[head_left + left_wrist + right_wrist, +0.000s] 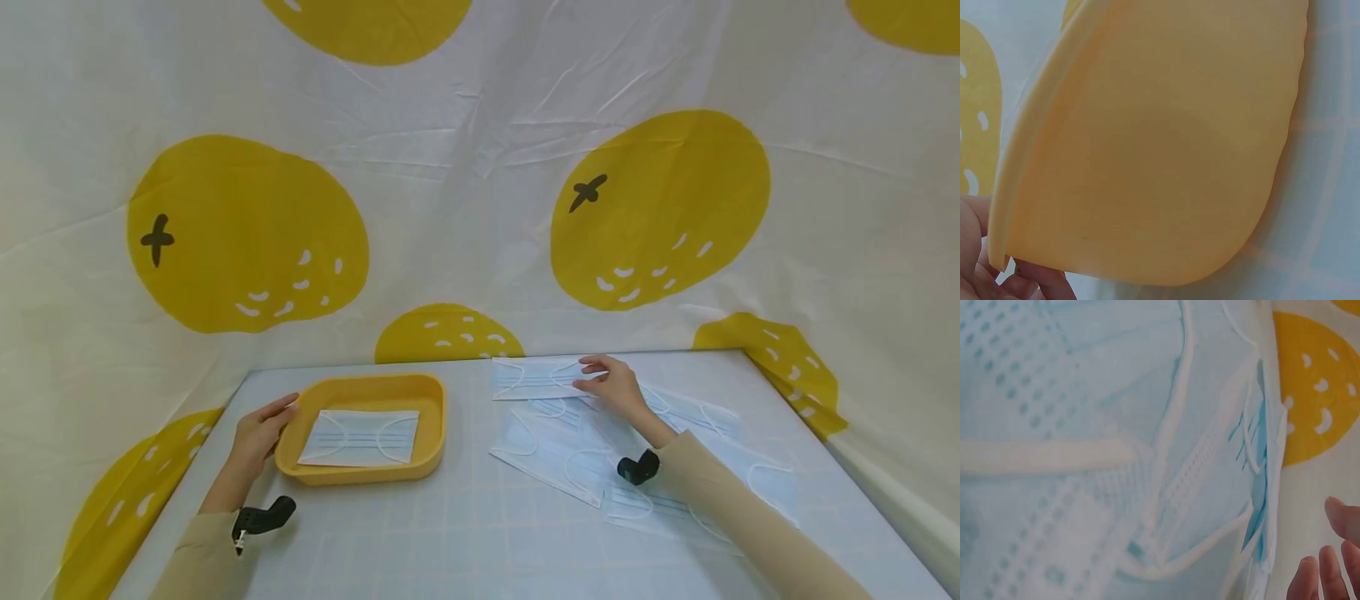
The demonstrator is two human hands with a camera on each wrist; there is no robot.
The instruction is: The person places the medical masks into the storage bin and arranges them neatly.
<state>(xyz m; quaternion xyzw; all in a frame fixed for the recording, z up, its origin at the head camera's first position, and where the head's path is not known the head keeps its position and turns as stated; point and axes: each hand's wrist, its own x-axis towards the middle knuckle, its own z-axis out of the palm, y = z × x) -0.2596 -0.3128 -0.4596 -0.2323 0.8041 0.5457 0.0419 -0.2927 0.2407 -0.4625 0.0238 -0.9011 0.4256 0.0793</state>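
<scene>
A yellow tray (360,475) stands at the left of the table with one light-blue face mask (360,437) lying flat in it. My left hand (258,433) grips the tray's left rim; in the left wrist view the thumb and the fingers (1044,280) lie on either side of the rim. At the back, a face mask (534,379) lies with its right end under my right hand (618,390). The right wrist view has the thumb and fingers (1330,575) apart, with nothing visible between them.
Several face masks (555,458) overlap loosely on the right part of the table, partly below my right forearm. A pale checked cloth covers the table (420,542). Behind it hangs a white curtain (465,208) with yellow fruit shapes.
</scene>
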